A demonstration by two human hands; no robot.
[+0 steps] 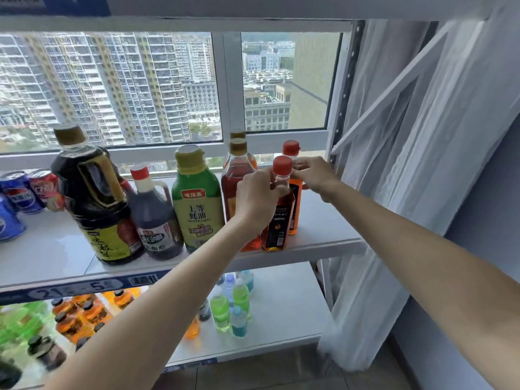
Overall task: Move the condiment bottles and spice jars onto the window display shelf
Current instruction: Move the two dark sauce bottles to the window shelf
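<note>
Two slim red-capped bottles of orange oil stand at the right end of the white window shelf (323,223). My left hand (257,197) grips the neck of the front bottle (278,220). My right hand (313,173) holds the neck of the rear bottle (292,153), which is mostly hidden behind the front one. To their left stand a tall amber bottle (235,175), a green oyster sauce bottle (197,204), a small dark vinegar jug (154,220) and a large dark soy sauce jug (92,198).
Soda cans (25,195) sit at the shelf's far left. The lower shelf (287,305) carries green, blue and orange drink bottles. A white curtain (422,192) hangs close on the right, beside the rack's upright post (340,114). Bare shelf surface lies right of the oil bottles.
</note>
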